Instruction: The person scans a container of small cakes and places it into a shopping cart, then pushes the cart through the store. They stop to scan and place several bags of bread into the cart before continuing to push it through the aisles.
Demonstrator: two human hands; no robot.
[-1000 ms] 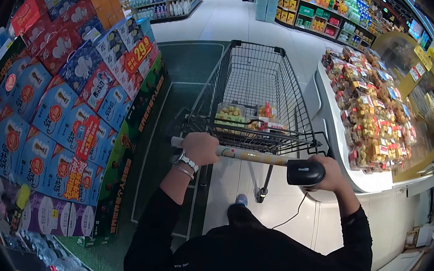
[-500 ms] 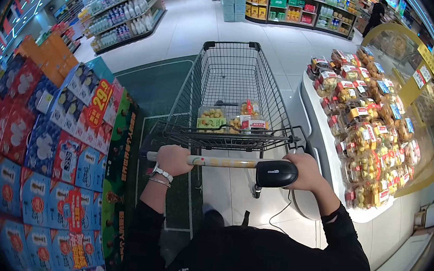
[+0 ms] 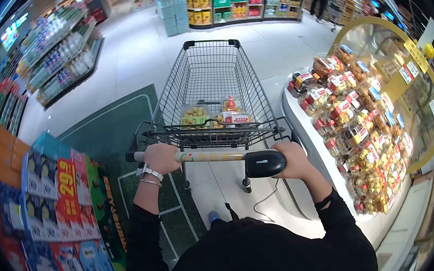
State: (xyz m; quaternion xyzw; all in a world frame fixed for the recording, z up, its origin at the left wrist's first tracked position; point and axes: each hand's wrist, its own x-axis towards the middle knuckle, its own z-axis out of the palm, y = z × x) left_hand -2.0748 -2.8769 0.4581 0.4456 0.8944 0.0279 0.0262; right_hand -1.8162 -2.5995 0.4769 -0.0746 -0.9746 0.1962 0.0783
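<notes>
A wire shopping cart [image 3: 217,78] stands right in front of me. My left hand [image 3: 161,159], with a white watch on the wrist, is wrapped around the left part of its handlebar [image 3: 215,154]. At the bar's right end my right hand [image 3: 293,161] is closed on the handle, beside a black rounded unit [image 3: 265,164] fixed there. Some of the right fingers are hidden behind that unit. At the near end of the basket sit a few clear packs of food, among them a box with a green label [image 3: 195,116] and one with a red-and-white label [image 3: 236,117].
Close on the right is a white display counter [image 3: 307,123] heaped with packaged baked goods [image 3: 354,117]. Stacked boxes with a price sign [image 3: 67,186] stand at the lower left. Shelves of bottles [image 3: 60,57] and a stocked shelf unit [image 3: 245,7] lie farther off. A person [image 3: 318,1] stands in the distance.
The cart and I have moved forward and turned right. The box stacks have slid back at the lower left, and the far shelves have shifted left in view. Both hands keep their grip.
</notes>
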